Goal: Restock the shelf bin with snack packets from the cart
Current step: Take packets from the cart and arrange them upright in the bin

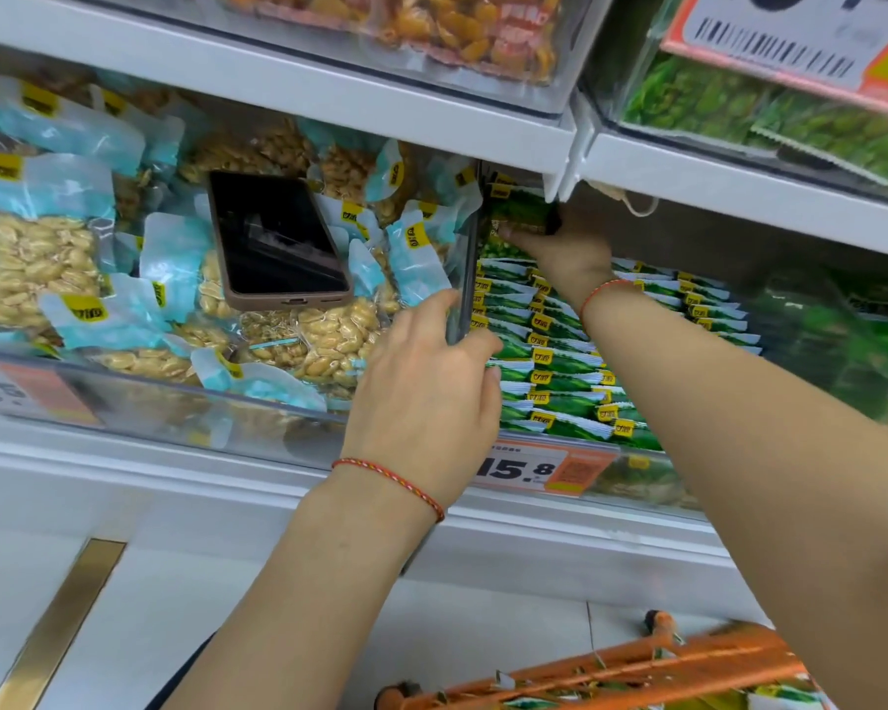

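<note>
A clear shelf bin (pixel 652 479) at centre right holds several green snack packets (pixel 560 361) stacked in neat rows. My right hand (pixel 560 248) reaches deep into the back of the bin and grips a green packet (pixel 521 210) under the upper shelf. My left hand (pixel 431 386) rests at the bin's left front, fingers spread against the clear divider (pixel 462 299) and the nearest packets. The orange cart (pixel 636 673) with more green packets sits at the bottom right.
To the left is a bin of peanut packets (pixel 47 258) with a dark phone (pixel 278 238) lying on top. A price tag (pixel 544 468) hangs on the bin front. Upper shelves (pixel 278 79) carry other snack bins. White floor lies below.
</note>
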